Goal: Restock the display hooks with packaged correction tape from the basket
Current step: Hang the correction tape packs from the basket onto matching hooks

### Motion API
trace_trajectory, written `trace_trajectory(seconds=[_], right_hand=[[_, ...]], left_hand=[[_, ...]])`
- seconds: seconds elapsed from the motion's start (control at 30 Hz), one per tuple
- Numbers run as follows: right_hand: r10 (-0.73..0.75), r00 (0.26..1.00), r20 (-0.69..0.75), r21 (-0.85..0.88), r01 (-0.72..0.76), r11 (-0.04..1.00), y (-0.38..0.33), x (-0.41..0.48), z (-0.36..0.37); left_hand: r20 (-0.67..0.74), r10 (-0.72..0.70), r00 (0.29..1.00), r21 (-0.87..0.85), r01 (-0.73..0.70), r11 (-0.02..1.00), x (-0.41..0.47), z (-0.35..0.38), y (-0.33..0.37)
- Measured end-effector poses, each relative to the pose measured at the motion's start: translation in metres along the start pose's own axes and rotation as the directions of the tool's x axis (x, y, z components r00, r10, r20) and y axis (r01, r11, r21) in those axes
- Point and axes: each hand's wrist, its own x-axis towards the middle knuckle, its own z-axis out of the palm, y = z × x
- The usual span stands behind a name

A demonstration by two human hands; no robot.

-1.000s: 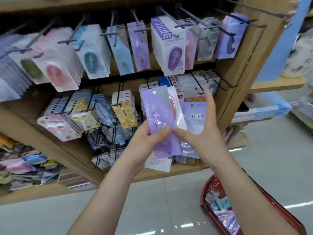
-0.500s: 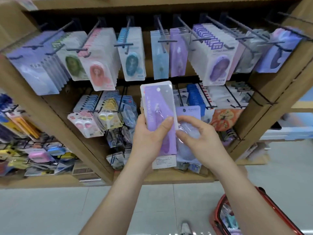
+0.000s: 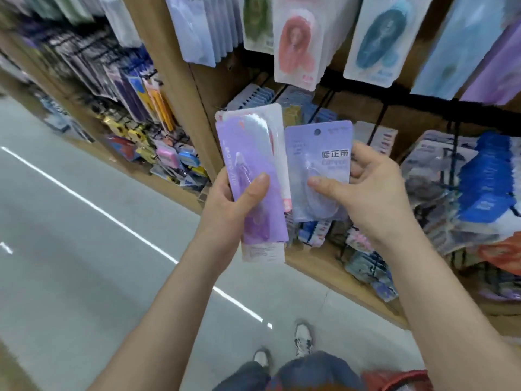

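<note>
Purple correction tape stack (image 3: pixel 253 165) gripped by our left hand (image 3: pixel 228 213); right hand (image 3: pixel 375 193) pinches one pack (image 3: pixel 318 156) alongside, floor (image 3: pixel 84 263) open left.

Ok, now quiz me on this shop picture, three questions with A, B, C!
1. Where is the red basket? A on a shelf. B by the person's legs. C on a hook.
2. What colour is the correction tape pack in the right hand? A green. B orange. C pale purple.
3. Is that pack hung up? A on a hook. B held in the air. C on the floor.
B, low at the frame's bottom edge; C, its card is lilac; B, the hand pinches it.
</note>
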Motion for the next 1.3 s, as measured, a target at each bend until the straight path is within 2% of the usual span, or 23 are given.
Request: trace_trajectory(seconds=[0.13, 0.27, 0.37, 0.63, 0.73, 0.87, 1.03, 1.2, 1.3], right_hand=[[0.01, 0.994, 0.107, 0.037, -0.014, 0.999, 0.001, 0.025, 0.03], [-0.037, 0.988, 0.148, -0.004, 0.038, 0.999, -0.002, 0.05, 0.061], [-0.065, 0.985, 0.159, 0.055, 0.057, 0.997, -0.009, 0.064, 0.09], [-0.214, 0.976, -0.033, 0.019, 0.215, 0.976, -0.031, 0.114, 0.167], [-0.256, 0.959, -0.122, 0.045, 0.263, 0.964, -0.043, 0.133, 0.195], [-0.298, 0.917, -0.264, -0.011, 0.306, 0.952, -0.061, 0.156, 0.218], [-0.318, 0.863, -0.392, -0.079, 0.313, 0.947, -0.078, 0.188, 0.235], [-0.315, 0.854, -0.415, -0.162, 0.271, 0.949, -0.069, 0.208, 0.24], [-0.26, 0.851, -0.455, -0.102, 0.241, 0.965, -0.064, 0.207, 0.238]], left_hand=[[-0.159, 0.021, 0.987, 0.07, -0.01, 0.997, 0.0, -0.023, 0.008], [-0.298, 0.04, 0.954, 0.122, -0.004, 0.993, 0.008, -0.049, 0.021], [-0.348, 0.063, 0.936, 0.162, -0.007, 0.987, 0.023, -0.073, 0.032], [-0.239, 0.153, 0.959, 0.193, -0.108, 0.975, 0.094, -0.137, 0.066], [-0.17, 0.187, 0.967, 0.238, -0.144, 0.961, 0.122, -0.153, 0.085], [-0.077, 0.215, 0.974, 0.231, -0.192, 0.954, 0.156, -0.171, 0.109], [-0.023, 0.227, 0.974, 0.218, -0.217, 0.952, 0.187, -0.18, 0.12], [-0.042, 0.278, 0.96, 0.226, -0.261, 0.938, 0.207, -0.187, 0.131], [-0.019, 0.314, 0.949, 0.236, -0.301, 0.924, 0.211, -0.188, 0.138]])
